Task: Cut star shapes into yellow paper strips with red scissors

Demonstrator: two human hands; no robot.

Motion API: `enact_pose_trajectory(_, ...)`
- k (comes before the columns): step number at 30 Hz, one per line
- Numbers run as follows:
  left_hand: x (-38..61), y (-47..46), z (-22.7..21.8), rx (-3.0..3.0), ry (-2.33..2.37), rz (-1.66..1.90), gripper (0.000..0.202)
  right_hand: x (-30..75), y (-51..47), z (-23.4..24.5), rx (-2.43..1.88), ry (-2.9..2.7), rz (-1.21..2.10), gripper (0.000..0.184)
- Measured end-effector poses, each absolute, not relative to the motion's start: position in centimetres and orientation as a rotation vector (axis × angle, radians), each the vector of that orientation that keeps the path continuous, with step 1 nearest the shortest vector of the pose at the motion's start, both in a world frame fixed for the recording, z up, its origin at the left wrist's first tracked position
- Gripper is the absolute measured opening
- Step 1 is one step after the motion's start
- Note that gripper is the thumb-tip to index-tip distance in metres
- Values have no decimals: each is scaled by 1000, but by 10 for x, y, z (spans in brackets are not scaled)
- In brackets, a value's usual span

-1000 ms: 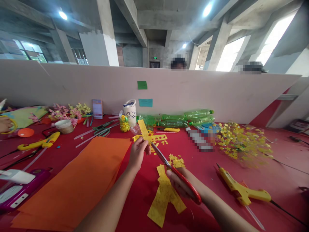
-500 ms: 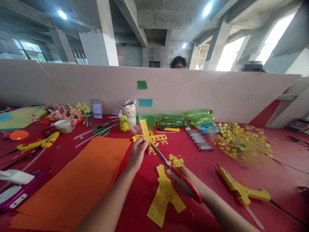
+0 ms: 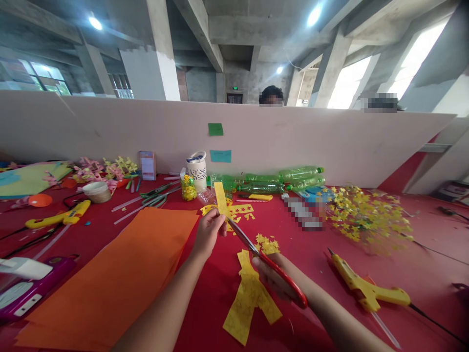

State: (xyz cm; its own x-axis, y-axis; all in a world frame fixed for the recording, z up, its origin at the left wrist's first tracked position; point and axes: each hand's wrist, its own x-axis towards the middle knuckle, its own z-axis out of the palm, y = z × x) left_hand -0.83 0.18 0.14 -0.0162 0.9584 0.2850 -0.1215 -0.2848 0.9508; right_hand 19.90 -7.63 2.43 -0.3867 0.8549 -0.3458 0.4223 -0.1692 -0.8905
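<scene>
Pinched between the fingers of my left hand (image 3: 209, 230) is a narrow strip of yellow paper (image 3: 221, 197), standing upright. My right hand (image 3: 273, 276) is closed round the red handles of a pair of scissors (image 3: 269, 261), whose blades point up and left to the strip near my left fingertips. Whether the blades touch the paper I cannot tell. Just past my right hand lies a small heap of cut yellow stars (image 3: 266, 243). Nearer me, more yellow paper strips (image 3: 246, 298) marked with faint lines overlap on the red table. Star-punched yellow scraps (image 3: 242, 209) lie beyond my left hand.
Orange sheets (image 3: 120, 264) cover the table on the left. A yellow glue gun (image 3: 370, 288) lies at right, another glue gun (image 3: 60, 216) at left. Green plastic bottles (image 3: 264, 181), a white cup (image 3: 198, 171) and a yellow star bouquet (image 3: 366, 215) stand or lie farther back.
Both hands, the scissors and the strip hold almost the same place. At far left, an orange round thing appears slightly shifted to the right.
</scene>
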Motion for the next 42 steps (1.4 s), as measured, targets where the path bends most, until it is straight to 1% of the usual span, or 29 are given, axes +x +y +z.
enact_pose_trajectory(4,-8,2,2,1305,963,1482,20,201,-75,20,-1380,-1733,1609,52)
enact_pose_trajectory(13,-7,2,2,1286,977,1478,20,201,-76,23,-1396,-1753,1591,47)
enact_pose_trajectory(22,-8,1,2,1309,967,1482,21,201,-75,26,-1422,-1778,1574,49)
enact_pose_trajectory(30,-8,2,1,1290,967,1483,21,199,-78,25,-1439,-1770,1539,55)
enact_pose_trajectory(42,-8,1,1,1311,994,1483,22,198,-78,28,-1458,-1744,1537,57)
